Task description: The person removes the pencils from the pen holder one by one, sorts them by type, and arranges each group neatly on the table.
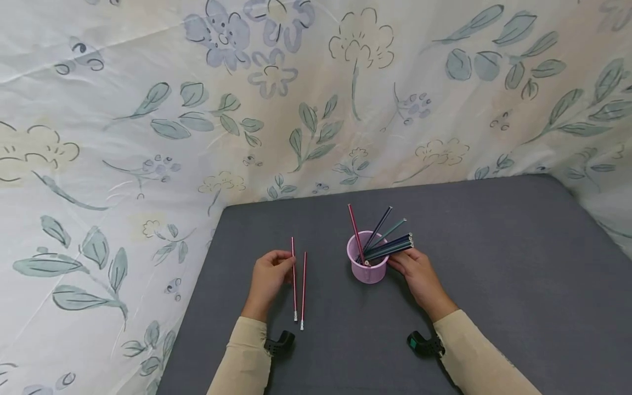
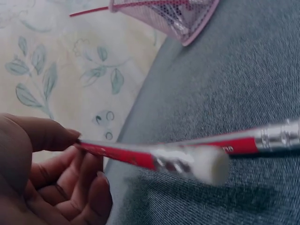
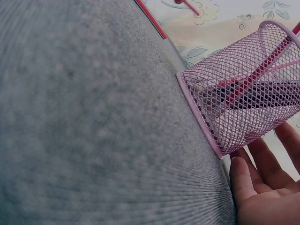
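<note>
My left hand (image 1: 269, 277) pinches a red pencil (image 1: 294, 291) between thumb and fingers. In the left wrist view, its silver ferrule and white eraser (image 2: 213, 165) point toward the camera. A second red pencil (image 1: 303, 288) lies on the table just right of it, roughly parallel. My right hand (image 1: 417, 274) rests beside a pink mesh pencil cup (image 1: 369, 274), its fingers (image 3: 267, 161) loosely bent against the cup's side. Upright on the table, the cup holds a red pencil (image 1: 354, 230) and several dark pencils (image 1: 390, 247) leaning various ways.
A dark grey cloth covers the table (image 1: 494, 263). Behind it and along the left hangs a floral curtain (image 1: 266, 131). Black wrist devices (image 1: 281, 344) are worn on both sleeved forearms.
</note>
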Demonstrator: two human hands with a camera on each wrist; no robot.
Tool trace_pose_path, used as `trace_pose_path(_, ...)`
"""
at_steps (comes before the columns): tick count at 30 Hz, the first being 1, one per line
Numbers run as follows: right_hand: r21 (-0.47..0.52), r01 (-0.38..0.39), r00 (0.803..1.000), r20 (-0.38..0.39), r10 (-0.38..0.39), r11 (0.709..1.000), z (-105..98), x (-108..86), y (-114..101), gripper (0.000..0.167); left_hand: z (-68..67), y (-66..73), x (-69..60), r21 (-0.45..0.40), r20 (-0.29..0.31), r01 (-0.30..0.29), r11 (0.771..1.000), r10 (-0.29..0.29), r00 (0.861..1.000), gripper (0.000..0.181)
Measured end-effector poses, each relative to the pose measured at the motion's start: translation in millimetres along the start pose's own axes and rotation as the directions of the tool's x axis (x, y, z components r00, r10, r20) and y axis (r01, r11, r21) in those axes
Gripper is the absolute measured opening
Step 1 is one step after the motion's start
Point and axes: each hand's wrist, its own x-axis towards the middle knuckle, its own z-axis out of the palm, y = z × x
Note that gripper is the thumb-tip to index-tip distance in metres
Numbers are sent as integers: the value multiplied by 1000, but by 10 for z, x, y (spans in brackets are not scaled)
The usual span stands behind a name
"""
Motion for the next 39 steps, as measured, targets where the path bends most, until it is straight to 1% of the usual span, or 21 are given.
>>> trace_pose_path(2, -7, -3, 1000, 2, 3, 1000, -4, 2, -2, 45, 0, -9, -2, 71, 4, 15, 997, -15, 1000, 12)
trace_pose_path(4, -8, -8, 1000, 4, 8, 1000, -7, 5, -6, 46, 2, -12, -10, 144, 6, 25, 989, -26, 1000, 13)
trace_pose_path(8, -5, -8, 1000, 4, 8, 1000, -9, 16, -15, 45, 15, -23, -21, 242, 0, 25, 970, -26, 1000, 15)
trace_pose_path(14, -13, -8, 1000, 17, 8, 1000, -9, 21, -48, 44, 36, -42, -14, 302, -17, 35, 953, -31, 999, 15)
trace_pose_path(19, -2, -20, 1000, 10, 20, 1000, -7, 30, -79, 43, 40, -19, -13, 354, -27, 44, 934, -36, 999, 16)
trace_pose_path(21, 1, -18, 1000, 12, 18, 1000, -14, 34, -91, 43, 40, -7, -14, 358, -31, 46, 933, -38, 999, 17)
trace_pose_path(26, 14, -12, 1000, 13, 12, 1000, -25, 32, -112, 44, 43, 15, -11, 343, -38, 66, 937, -57, 998, 17)
trace_pose_path(28, 21, -11, 1000, 13, 11, 1000, -26, 27, -113, 43, 45, 29, -12, 341, -41, 66, 938, -56, 998, 17)
trace_pose_path(34, 46, -4, 1000, 13, 4, 999, -26, 25, -119, 40, 56, 79, -23, 303, -22, 34, 952, -29, 999, 16)
trace_pose_path(39, 26, -13, 1000, 19, 12, 1000, -33, 30, -140, 42, 85, 127, -39, 240, 1, 2, 971, -2, 1000, 15)
